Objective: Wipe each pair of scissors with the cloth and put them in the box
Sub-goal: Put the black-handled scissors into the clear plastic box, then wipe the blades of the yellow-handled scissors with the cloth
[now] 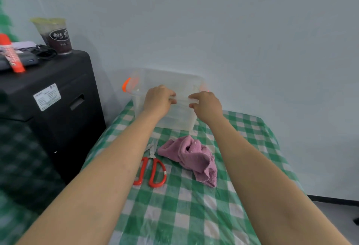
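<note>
1. Here both hands grip the near rim of the clear box [171, 81]: left hand [158, 99]; right hand [206, 104].
2. Nearer the person lie the scissors [152, 165], blades toward the box, partly under the left forearm; the cloth [191, 157] just beside, rightward.

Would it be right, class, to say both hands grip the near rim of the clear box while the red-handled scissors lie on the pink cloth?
Not quite. In the head view the red-handled scissors lie on the checked tablecloth beside the pink cloth, to its left, not on it. The left hand and right hand do grip the near rim of the clear box.
</note>
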